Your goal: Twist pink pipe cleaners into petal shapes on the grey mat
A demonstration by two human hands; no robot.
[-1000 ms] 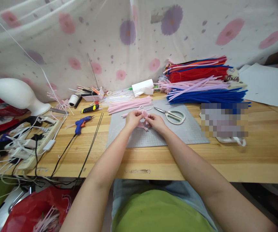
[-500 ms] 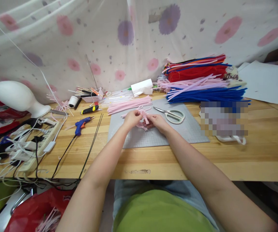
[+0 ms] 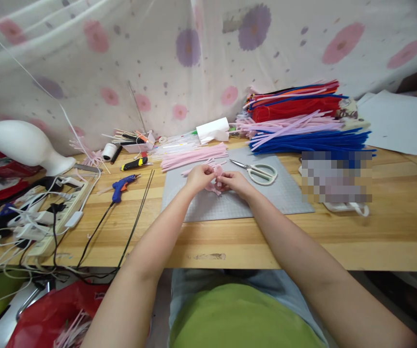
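Between my two hands is a small shaped piece of pink pipe cleaner point(image 3: 218, 170), with a loop at its top and ends hanging below. My left hand point(image 3: 201, 178) pinches it from the left, and my right hand point(image 3: 234, 183) pinches it from the right. Both are just above the grey cutting mat point(image 3: 212, 210). Fingers cover part of the piece, so its full shape is hidden. Scissors point(image 3: 261, 174) with pale handles lie on the mat beyond my right hand. A bundle of pink pipe cleaners point(image 3: 194, 157) rests behind my left hand.
Blue pipe cleaners point(image 3: 310, 142) and red pipe cleaners point(image 3: 295, 111) are stacked at the back right. To the left lie a blue glue gun point(image 3: 121, 187), a yellow-black utility knife point(image 3: 134, 164) and a power strip point(image 3: 61, 217) with tangled cables. A white foam head point(image 3: 23, 142) stands behind them.
The pink piece has been turned in my fingers, and a rounded loop now shows at its top. My right fingers have shifted slightly. Both hands stay at the same spot over the mat.
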